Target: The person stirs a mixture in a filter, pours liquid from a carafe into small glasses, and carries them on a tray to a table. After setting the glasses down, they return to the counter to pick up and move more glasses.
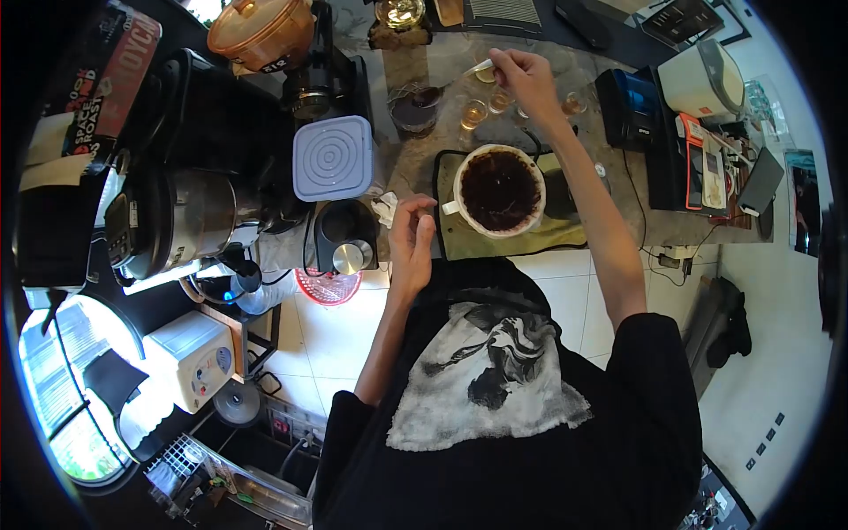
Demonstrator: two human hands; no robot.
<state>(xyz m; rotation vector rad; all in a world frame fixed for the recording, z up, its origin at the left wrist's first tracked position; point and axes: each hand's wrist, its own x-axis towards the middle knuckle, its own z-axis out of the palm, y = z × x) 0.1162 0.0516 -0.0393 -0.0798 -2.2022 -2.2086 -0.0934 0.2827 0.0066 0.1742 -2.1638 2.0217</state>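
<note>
From here I'm seeing the right hand [526,79] pinching a slim spoon [478,67] at upper centre, and the left hand [412,237] resting loosely curled, apparently released, near one crumpled tissue [386,208]. One round, white-rimmed dripper [458,188] of dark, grainy coffee is sitting mid-frame on green cloth [468,245], right of open stone counter [408,168]. I'm counting at least four small glasses [473,114].

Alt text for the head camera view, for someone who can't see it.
A person's right hand holds a slim utensil near small glasses of amber liquid on a counter. The left hand, apparently empty, is beside a white handled vessel of dark, coffee-like grounds on a green mat.
</note>
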